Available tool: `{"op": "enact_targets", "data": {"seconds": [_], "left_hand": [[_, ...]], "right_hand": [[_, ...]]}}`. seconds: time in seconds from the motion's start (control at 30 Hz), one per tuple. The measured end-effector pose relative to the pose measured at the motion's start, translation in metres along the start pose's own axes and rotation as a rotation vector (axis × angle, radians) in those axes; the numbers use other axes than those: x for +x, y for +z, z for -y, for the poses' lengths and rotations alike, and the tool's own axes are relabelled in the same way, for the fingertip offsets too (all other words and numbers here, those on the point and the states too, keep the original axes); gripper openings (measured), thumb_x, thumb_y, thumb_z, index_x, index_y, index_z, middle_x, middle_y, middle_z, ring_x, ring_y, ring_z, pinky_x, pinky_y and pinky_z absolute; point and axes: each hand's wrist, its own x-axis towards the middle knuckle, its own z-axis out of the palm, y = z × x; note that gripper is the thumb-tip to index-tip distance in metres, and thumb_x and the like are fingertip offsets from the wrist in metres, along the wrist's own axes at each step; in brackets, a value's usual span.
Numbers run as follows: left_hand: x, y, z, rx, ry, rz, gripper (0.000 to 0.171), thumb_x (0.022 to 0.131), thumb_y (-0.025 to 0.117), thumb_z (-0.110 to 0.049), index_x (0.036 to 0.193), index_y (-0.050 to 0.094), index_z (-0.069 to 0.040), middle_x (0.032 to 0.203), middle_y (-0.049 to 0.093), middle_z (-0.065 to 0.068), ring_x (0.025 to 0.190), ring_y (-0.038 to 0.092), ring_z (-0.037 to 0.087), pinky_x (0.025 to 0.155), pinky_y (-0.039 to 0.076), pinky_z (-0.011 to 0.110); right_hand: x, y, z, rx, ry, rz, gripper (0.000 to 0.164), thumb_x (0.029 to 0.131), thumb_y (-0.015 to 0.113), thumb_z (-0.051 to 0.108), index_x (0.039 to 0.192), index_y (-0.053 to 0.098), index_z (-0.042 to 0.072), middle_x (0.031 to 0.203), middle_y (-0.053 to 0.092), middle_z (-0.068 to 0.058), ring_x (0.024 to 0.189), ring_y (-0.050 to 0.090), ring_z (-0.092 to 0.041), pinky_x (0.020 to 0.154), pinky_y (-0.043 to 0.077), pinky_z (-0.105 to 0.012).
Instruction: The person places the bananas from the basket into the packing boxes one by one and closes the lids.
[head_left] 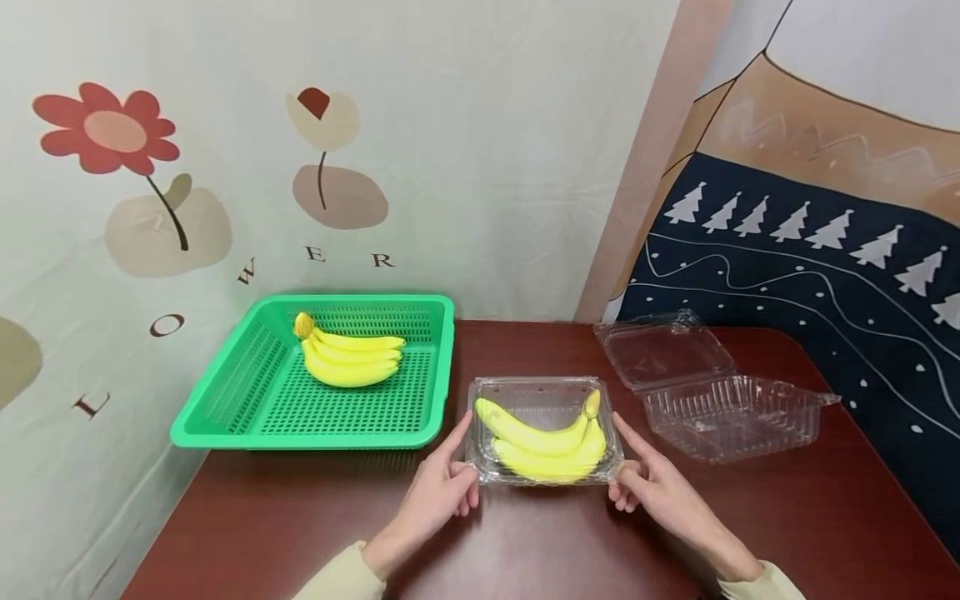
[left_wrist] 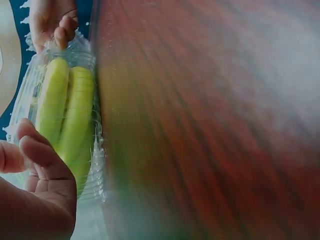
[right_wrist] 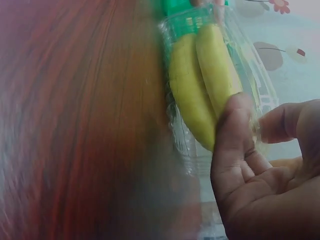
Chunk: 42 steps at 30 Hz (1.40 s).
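Note:
A closed clear plastic clamshell box [head_left: 540,387] stands on the table with a bunch of yellow bananas [head_left: 551,442] inside. At its left side, my left hand [head_left: 442,483] grips the edge, index finger stretched along the wall and thumb near the front corner. My right hand [head_left: 656,483] holds the opposite side in the same way. Between thumb and finger in the right wrist view, part of the box rim shows beside the bananas [right_wrist: 192,90]. The left wrist view has the bananas [left_wrist: 75,110] behind the plastic, with the left hand [left_wrist: 45,180] close to the near end.
A green plastic basket [head_left: 300,440] at the left holds another banana bunch [head_left: 348,358]. To the right lies an empty clear clamshell [head_left: 731,421] with its lid raised. A printed curtain [head_left: 495,167] hangs behind the dark red table [head_left: 540,550].

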Motion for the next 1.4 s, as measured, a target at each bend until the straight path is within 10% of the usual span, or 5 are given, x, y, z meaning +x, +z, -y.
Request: {"op": "enact_targets", "data": {"seconds": [0.3,0.7,0.87,1.1,1.4], "left_hand": [[-0.028,-0.006,0.002,0.326,0.126,-0.135,0.076,0.093,0.070,-0.014,0.161,0.037,-0.012,0.114,0.063,0.000,0.085,0.064,0.010,0.074,0.058,0.028],[-0.009,0.012,-0.010,0.764,0.767,-0.220,0.065,0.084,0.086,-0.025,0.142,0.061,-0.009,0.151,0.051,0.017,0.143,0.044,0.041,0.110,0.043,0.060],[0.005,0.016,-0.013,0.873,0.812,-0.170,0.057,0.085,0.087,-0.025,0.136,0.066,-0.014,0.146,0.056,0.015,0.140,0.048,0.041,0.114,0.040,0.058],[0.017,0.021,-0.017,0.985,0.804,-0.157,0.048,0.088,0.085,-0.020,0.132,0.068,-0.018,0.144,0.058,0.014,0.139,0.050,0.038,0.115,0.039,0.056],[0.036,0.024,-0.019,1.130,0.774,-0.216,0.058,0.082,0.080,0.004,0.135,0.066,-0.016,0.142,0.059,0.016,0.137,0.052,0.038,0.116,0.039,0.053]], "right_hand": [[-0.015,0.008,0.007,-0.476,-0.065,-0.309,0.059,0.099,0.070,0.019,0.153,0.050,0.005,0.128,0.067,-0.008,0.108,0.069,-0.020,0.085,0.059,-0.031],[-0.004,0.009,0.012,-0.550,-0.001,-0.240,0.093,0.090,0.079,0.049,0.163,0.033,0.014,0.167,0.033,-0.010,0.149,0.036,-0.037,0.112,0.040,-0.054],[0.002,0.012,0.008,-0.570,-0.070,-0.249,0.091,0.089,0.082,0.041,0.161,0.037,0.011,0.165,0.038,-0.011,0.146,0.039,-0.035,0.110,0.027,-0.010],[0.013,0.010,0.009,-0.558,-0.023,-0.239,0.089,0.091,0.079,0.043,0.162,0.035,0.009,0.164,0.038,-0.014,0.147,0.040,-0.036,0.111,0.040,-0.058],[0.042,0.011,0.007,-0.563,-0.077,-0.274,0.083,0.094,0.078,0.034,0.159,0.037,0.003,0.162,0.040,-0.018,0.145,0.042,-0.039,0.111,0.040,-0.061]]}}
